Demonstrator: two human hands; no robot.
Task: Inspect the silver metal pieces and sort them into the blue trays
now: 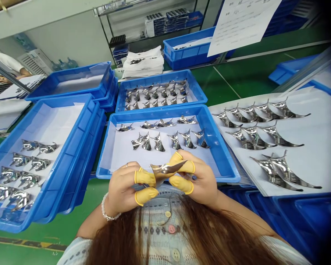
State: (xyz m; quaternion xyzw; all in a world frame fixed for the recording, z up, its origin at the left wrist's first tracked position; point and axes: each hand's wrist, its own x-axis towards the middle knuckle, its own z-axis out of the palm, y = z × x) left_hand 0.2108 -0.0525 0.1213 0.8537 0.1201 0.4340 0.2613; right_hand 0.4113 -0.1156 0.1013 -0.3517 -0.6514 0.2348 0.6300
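Between my two hands is a shiny curved metal part [165, 170] with pointed corners, held over the near edge of a blue tray [228, 162]. My left hand [127, 186], in yellow finger cots, pinches its left end. On its right end, the cot-covered fingers of my right hand [200, 173] are closed too. A small dark blue tip shows by the right palm; what it belongs to is hidden. In the tray just beyond, similar metal parts [174, 140] lie in two rows on white paper.
More metal parts [277, 134] lie on white paper at the right. A stacked blue tray [52, 195] at the left and another tray [201, 96] behind hold similar ones. A printed sheet [242, 22] hangs at upper right. Another person's arm [13, 66] shows far left.
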